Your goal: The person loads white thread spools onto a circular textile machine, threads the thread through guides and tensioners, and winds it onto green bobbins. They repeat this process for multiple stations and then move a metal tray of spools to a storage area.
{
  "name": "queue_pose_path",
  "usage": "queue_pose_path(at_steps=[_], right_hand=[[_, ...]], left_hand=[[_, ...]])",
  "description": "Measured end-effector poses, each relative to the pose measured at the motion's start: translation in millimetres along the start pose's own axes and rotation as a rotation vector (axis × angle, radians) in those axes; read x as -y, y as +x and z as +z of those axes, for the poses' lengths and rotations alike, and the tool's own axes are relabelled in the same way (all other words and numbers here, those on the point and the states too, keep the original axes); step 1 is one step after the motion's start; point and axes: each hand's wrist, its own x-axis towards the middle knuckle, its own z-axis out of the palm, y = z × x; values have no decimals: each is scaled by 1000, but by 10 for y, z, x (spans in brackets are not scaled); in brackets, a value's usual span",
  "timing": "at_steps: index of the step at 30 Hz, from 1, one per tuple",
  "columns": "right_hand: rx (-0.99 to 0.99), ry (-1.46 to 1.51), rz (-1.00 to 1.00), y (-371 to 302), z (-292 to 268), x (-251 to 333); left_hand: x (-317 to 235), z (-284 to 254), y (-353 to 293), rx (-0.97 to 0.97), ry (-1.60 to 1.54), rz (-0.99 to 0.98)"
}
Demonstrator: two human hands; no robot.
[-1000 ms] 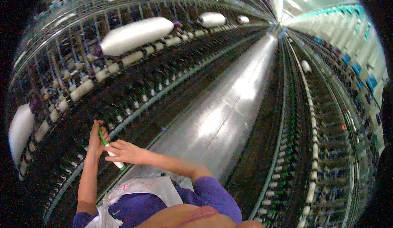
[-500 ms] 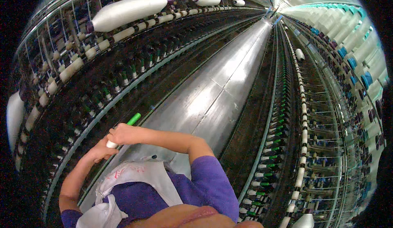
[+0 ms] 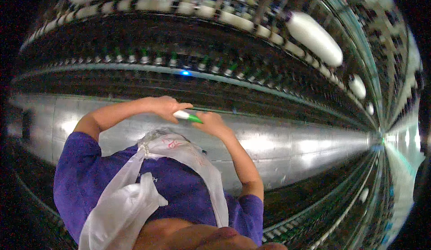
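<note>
A green bobbin (image 3: 195,118) with white yarn wound on one end is held level in front of my chest, between both hands. My left hand (image 3: 165,107) is at the white yarn end, its fingers partly curled and the index finger stretched above the bobbin. On the green end, my right hand (image 3: 212,123) has its fingers closed. Beyond my hands runs a spinning frame with a row of green-tipped bobbins (image 3: 202,66) behind a long rail (image 3: 134,67). A small blue light (image 3: 185,73) glows on that rail.
Large white yarn packages (image 3: 314,39) hang above a line of white rollers (image 3: 235,20). Under my arms stretches a shiny metal floor (image 3: 260,144) between two machine rows. Another frame (image 3: 292,223) stands behind me at lower right. A white cloth apron (image 3: 188,153) hangs on my front.
My view and body have turned left to face the frame. My hands have drawn apart along the bobbin, leaving its middle showing between them.
</note>
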Motion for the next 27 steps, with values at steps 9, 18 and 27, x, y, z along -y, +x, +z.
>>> queue_pose_path(at_steps=[9,18,27], right_hand=[[-354,-265,-346,666,160,568],[352,498,-9,695,-293,238],[76,1838,244,815,-125,19]], left_hand=[[251,261,-275,-134,-821,-112],[535,103,-829,-290,-66,-61],[483,235,-293,-634,75,-156]])
